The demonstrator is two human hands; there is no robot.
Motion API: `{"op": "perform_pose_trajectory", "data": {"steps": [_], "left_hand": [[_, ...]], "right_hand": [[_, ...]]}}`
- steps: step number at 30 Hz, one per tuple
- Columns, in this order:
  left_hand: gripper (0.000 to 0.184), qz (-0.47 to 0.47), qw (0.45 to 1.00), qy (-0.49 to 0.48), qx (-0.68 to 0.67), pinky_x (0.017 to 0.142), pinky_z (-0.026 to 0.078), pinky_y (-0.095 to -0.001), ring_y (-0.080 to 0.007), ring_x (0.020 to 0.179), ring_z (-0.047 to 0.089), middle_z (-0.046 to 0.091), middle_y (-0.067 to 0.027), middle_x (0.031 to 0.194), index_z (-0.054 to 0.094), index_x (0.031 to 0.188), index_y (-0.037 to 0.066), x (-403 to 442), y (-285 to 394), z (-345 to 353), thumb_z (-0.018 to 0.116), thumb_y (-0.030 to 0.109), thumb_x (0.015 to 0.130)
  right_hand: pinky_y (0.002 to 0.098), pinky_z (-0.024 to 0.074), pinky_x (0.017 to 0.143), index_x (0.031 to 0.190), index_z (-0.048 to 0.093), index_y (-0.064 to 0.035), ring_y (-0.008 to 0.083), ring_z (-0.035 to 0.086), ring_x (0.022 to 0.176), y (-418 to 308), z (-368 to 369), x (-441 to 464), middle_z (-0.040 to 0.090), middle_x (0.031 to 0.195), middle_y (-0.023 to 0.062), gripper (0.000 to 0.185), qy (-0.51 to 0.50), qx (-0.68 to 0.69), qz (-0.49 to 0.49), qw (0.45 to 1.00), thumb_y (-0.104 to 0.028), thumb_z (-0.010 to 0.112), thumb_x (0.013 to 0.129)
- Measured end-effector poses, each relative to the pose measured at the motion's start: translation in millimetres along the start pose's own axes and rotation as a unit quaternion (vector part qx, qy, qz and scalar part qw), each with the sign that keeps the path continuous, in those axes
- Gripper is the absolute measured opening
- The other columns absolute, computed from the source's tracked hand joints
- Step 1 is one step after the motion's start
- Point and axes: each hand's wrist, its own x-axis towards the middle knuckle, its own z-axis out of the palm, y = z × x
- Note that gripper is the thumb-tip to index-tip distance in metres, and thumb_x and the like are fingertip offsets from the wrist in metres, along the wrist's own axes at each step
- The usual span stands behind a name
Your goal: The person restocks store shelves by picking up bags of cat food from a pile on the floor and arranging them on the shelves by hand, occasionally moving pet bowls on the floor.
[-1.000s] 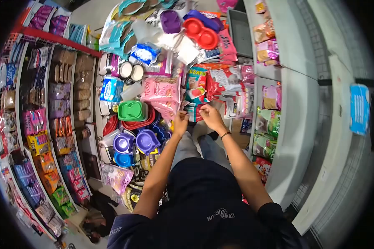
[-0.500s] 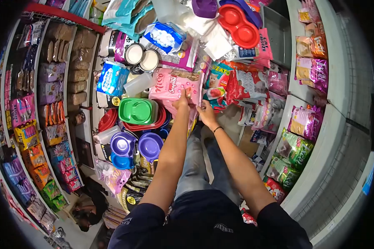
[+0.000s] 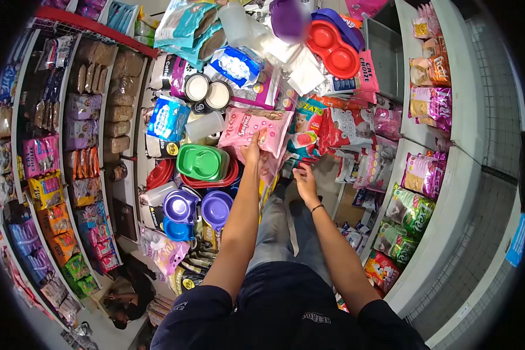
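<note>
A pink printed bag reading "Nico" (image 3: 245, 123) lies near the middle of the pile, its front facing up. My left hand (image 3: 251, 151) grips its lower edge, fingers over the printed face; part of the grip is hidden. More pink packaging (image 3: 269, 167) shows just beneath it. Apart from the bag, to its lower right, my right hand (image 3: 305, 182) hangs with fingers bent and a little apart, and I see nothing in it. A green plastic bowl (image 3: 201, 161) is left of my left forearm. A teal and red "Zato" pouch (image 3: 306, 125) lies right of the bag.
Purple bowls (image 3: 217, 209), lidded cans (image 3: 218, 95), wipes packs (image 3: 235, 65) and a red double bowl (image 3: 332, 49) crowd the pile. Shelves of pet food bags (image 3: 417, 216) line the right, and stocked racks (image 3: 86, 116) the left. A person (image 3: 128, 297) is at lower left.
My right hand has let go of the pink bag and drawn back down and to the right. My left hand stays on the bag, now lying flatter. The view has shifted slightly.
</note>
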Motion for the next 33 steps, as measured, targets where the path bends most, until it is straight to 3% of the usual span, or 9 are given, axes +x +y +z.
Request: {"op": "perform_pose_trajectory", "data": {"steps": [2,5,10,13,19,27,30,31,33], "left_hand": [[0.056,-0.026,0.999,-0.025,0.001,0.075,0.059,-0.0370,-0.0233,0.089,0.070,0.069,-0.0142,0.112,0.054,0.124,-0.003,-7,11,-5,0.086,0.013,0.080],[0.027,-0.032,0.998,-0.057,-0.024,0.076,0.059,-0.0352,-0.0243,0.088,0.072,0.073,-0.0131,0.102,0.067,0.110,-0.001,-42,43,3,0.077,0.014,0.089],[0.027,-0.065,0.993,-0.093,-0.029,0.080,0.059,-0.0354,-0.0233,0.093,0.072,0.073,-0.0136,0.107,0.068,0.114,-0.002,-44,56,-5,0.074,0.012,0.092],[0.026,-0.055,0.983,-0.169,-0.051,0.085,0.058,-0.0372,-0.0236,0.096,0.072,0.072,-0.0140,0.110,0.067,0.115,-0.001,-49,58,-9,0.071,0.014,0.094],[0.025,-0.096,0.970,-0.217,-0.050,0.083,0.058,-0.0364,-0.0230,0.093,0.072,0.073,-0.0142,0.107,0.065,0.112,-0.002,-70,77,-19,0.072,0.010,0.092],[0.030,-0.154,0.943,-0.292,0.035,0.085,0.059,-0.0363,-0.0222,0.097,0.072,0.073,-0.0144,0.109,0.063,0.118,-0.003,-93,91,-36,0.071,0.009,0.091],[0.031,-0.148,0.931,-0.325,0.077,0.085,0.059,-0.0361,-0.0225,0.097,0.073,0.073,-0.0145,0.109,0.062,0.119,-0.003,-111,104,-42,0.072,0.007,0.091],[0.032,-0.149,0.917,-0.354,0.112,0.085,0.059,-0.0361,-0.0226,0.096,0.073,0.073,-0.0143,0.108,0.062,0.120,-0.002,-119,108,-44,0.072,0.007,0.091],[0.033,-0.151,0.879,-0.413,0.182,0.085,0.060,-0.0360,-0.0229,0.095,0.073,0.074,-0.0140,0.107,0.062,0.121,-0.002,-135,118,-47,0.073,0.006,0.091]], "right_hand": [[0.0293,0.0510,0.082,0.135,0.054,-0.0068,0.0163,0.066,0.096,2,-5,1,0.067,0.115,0.0100,0.048,-0.009,-0.002,0.027,1.000,-0.033,0.069,0.098],[0.0313,0.0506,0.083,0.134,0.055,-0.0082,0.0177,0.066,0.100,-15,-12,-5,0.067,0.116,0.0092,0.048,-0.024,0.034,0.059,0.997,-0.038,0.066,0.099],[0.0366,0.0503,0.087,0.133,0.055,-0.0103,0.0208,0.066,0.108,-39,-21,-15,0.067,0.119,0.0091,0.048,-0.050,0.078,0.088,0.992,-0.045,0.062,0.100],[0.0367,0.0502,0.087,0.133,0.055,-0.0113,0.0219,0.066,0.109,-48,-24,-20,0.066,0.122,0.0098,0.048,-0.065,0.090,0.101,0.989,-0.046,0.061,0.100],[0.0405,0.0511,0.091,0.134,0.054,-0.0106,0.0258,0.065,0.112,-66,-28,-18,0.065,0.126,0.0127,0.055,-0.104,0.140,0.127,0.977,-0.053,0.059,0.099],[0.0513,0.0496,0.097,0.144,0.048,-0.0025,0.0355,0.064,0.118,-101,-30,3,0.063,0.133,0.0178,0.082,-0.227,0.344,0.240,0.879,-0.068,0.054,0.095],[0.0531,0.0486,0.100,0.144,0.048,-0.0032,0.0351,0.064,0.117,-112,-35,6,0.062,0.134,0.0157,0.080,-0.312,0.454,0.268,0.791,-0.068,0.051,0.096],[0.0531,0.0486,0.100,0.144,0.048,-0.0032,0.0351,0.064,0.117,-107,-35,10,0.062,0.134,0.0157,0.080,-0.311,0.455,0.270,0.789,-0.068,0.051,0.096],[0.0489,0.0504,0.099,0.145,0.048,-0.0035,0.0306,0.064,0.116,-96,-36,16,0.063,0.130,0.0131,0.073,-0.309,0.367,0.224,0.848,-0.058,0.056,0.098]]}}
